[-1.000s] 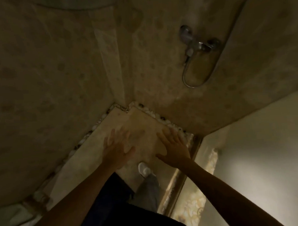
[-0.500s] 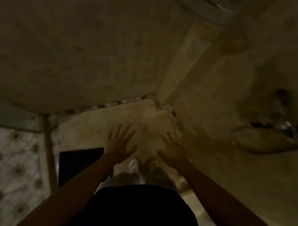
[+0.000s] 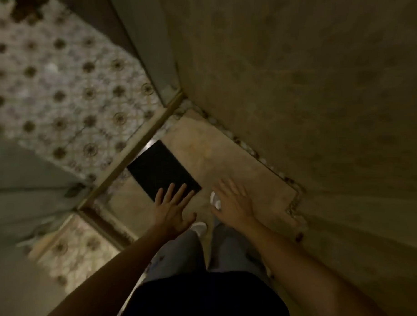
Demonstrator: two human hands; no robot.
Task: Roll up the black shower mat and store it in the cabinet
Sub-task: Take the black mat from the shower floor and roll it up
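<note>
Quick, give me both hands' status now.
Left hand: open, fingers spread, holding nothing, above the black mat.
Right hand: open, holding nothing.

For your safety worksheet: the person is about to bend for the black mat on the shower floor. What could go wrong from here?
1. The black mat lies flat against the door track; its edge may be hard to lift.
2. Both the left hand and right hand are empty, and the dim, narrow stall could mean a stumble.

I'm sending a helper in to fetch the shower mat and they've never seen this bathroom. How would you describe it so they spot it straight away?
Start at the beige stone shower floor, bounded by a raised metal threshold strip with patterned floor tiles beyond. The flat black rectangular shower mat lies just inside that strip, unrolled. It is the only dark, plain shape on the pale floor.
</note>
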